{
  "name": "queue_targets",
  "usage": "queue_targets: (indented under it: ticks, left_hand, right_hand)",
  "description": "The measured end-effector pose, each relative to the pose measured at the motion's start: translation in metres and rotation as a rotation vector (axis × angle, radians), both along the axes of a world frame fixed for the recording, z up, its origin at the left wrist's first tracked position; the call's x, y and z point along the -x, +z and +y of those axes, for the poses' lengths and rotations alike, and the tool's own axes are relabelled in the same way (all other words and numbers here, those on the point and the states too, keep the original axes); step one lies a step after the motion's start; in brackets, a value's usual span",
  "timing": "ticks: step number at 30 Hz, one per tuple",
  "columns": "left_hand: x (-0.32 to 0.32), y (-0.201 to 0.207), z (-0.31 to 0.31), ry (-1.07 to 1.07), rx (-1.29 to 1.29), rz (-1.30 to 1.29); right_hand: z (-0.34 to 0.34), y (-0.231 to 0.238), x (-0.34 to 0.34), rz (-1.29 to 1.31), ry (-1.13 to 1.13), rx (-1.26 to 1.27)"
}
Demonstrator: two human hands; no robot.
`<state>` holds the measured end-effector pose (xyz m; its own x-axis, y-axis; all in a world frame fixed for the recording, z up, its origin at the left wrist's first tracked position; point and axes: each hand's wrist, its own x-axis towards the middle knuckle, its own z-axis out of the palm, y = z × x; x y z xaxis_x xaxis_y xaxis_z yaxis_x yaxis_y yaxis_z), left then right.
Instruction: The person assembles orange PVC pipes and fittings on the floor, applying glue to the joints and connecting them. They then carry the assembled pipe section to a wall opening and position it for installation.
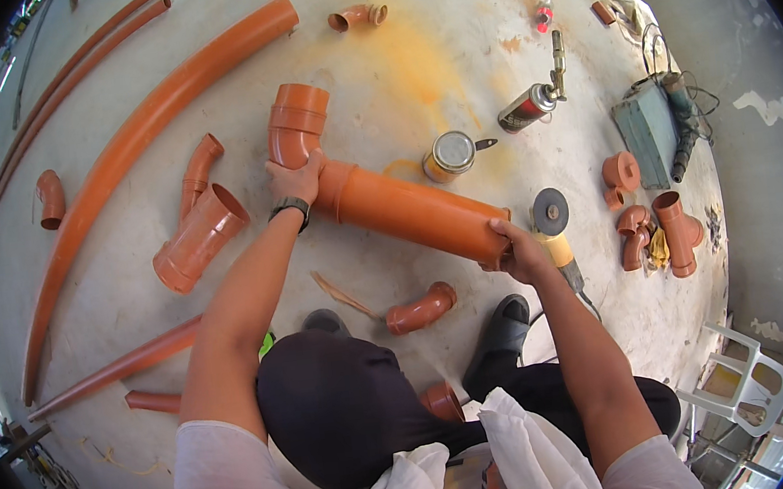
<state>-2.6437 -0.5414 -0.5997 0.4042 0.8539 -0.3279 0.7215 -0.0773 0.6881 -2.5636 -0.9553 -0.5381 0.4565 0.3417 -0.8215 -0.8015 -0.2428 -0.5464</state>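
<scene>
Across the middle of the head view lies a thick orange plastic pipe (416, 208), slanting down to the right. A bent elbow fitting (299, 116) is joined to its left end, its socket facing away from me. My left hand (298, 179) is wrapped round the elbow near the joint, with a dark watch on that wrist. At the opposite end, my right hand (516, 252) grips the pipe by its rim, thumb on top; its other fingers are partly hidden beneath. Just beyond the pipe stands a round can (452, 155) with a brush handle beside it.
An angle grinder (554, 227) lies right of my right hand. Farther off is a gas torch (530, 106). A branch fitting (202, 236) and a long curved pipe (132, 133) lie left. A loose elbow (422, 308) sits near my feet. Fittings and a green box (645, 137) line the right wall.
</scene>
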Motion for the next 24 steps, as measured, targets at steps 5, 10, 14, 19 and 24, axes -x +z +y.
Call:
queue_targets:
  ticks: [5,10,14,19,24]
  left_hand:
    - [0.0,-0.001,-0.003,0.013,-0.012,0.067]
    - [0.004,0.0,-0.005,0.005,0.035,-0.053]
    - [0.004,0.001,-0.006,0.007,0.006,-0.035]
    - [0.002,0.003,-0.007,0.003,-0.011,-0.017]
    - [0.004,0.0,-0.009,0.049,-0.03,-0.051]
  right_hand:
    - [0.01,-0.002,-0.008,0.108,0.023,-0.054]
    - [0.022,0.003,-0.012,0.15,0.006,0.008]
    - [0.028,0.01,-0.014,0.164,0.009,0.058]
    - [0.029,0.012,-0.014,0.177,0.002,0.099]
    - [0.027,0.011,-0.013,0.171,0.013,0.101]
